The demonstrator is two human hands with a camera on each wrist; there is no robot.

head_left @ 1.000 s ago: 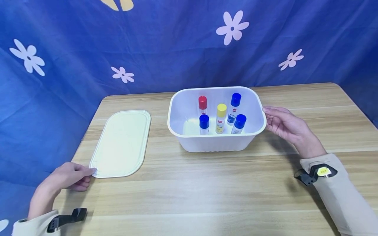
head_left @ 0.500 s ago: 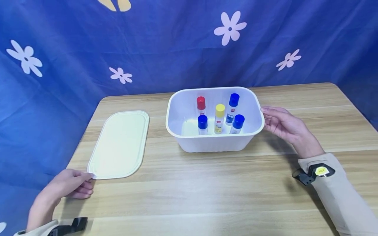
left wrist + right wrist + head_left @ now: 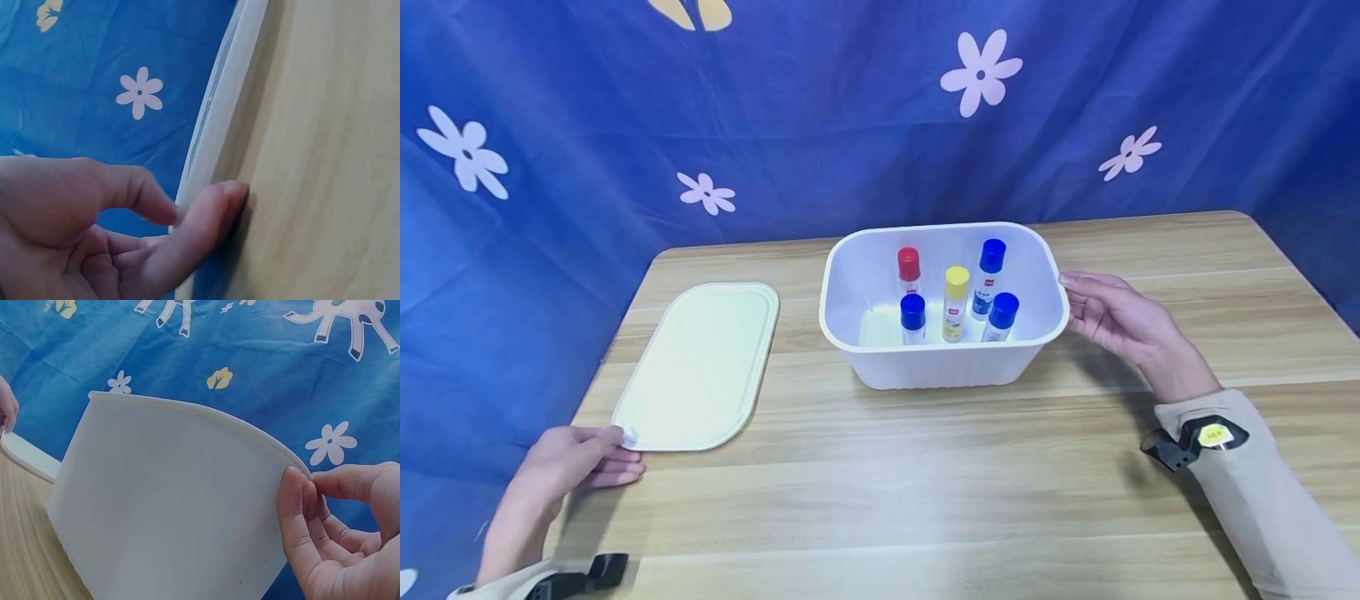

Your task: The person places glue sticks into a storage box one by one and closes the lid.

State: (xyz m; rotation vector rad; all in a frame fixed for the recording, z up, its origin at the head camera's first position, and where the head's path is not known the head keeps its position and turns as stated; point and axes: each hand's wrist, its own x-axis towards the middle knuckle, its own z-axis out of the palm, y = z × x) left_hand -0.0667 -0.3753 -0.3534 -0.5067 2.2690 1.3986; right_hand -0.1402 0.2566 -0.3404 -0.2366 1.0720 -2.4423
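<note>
A flat white lid (image 3: 700, 367) with rounded corners is at the left of the table. My left hand (image 3: 576, 462) pinches its near left corner between thumb and fingers; the left wrist view shows the lid's edge (image 3: 232, 94) edge-on. To the right stands a white plastic bin (image 3: 943, 368), its top uncovered. My right hand (image 3: 1123, 329) pinches the bin's right rim, with the thumb on one side and the fingers on the other. Inside the bin, several capped tubes stand upright: one red-capped tube (image 3: 908, 265), one yellow-capped tube (image 3: 956, 308) and blue-capped tubes (image 3: 991, 258).
The wood-grain table (image 3: 865, 500) has its left edge close to the lid and its far edge behind the bin. A blue flower-print cloth (image 3: 850, 108) hangs behind the table and down its left side. Black bands (image 3: 1195, 442) circle both sleeves.
The lid's near end has shifted slightly left and upward in the head view along with my left hand. My right hand and the bin keep their places, apart from a slight camera drift.
</note>
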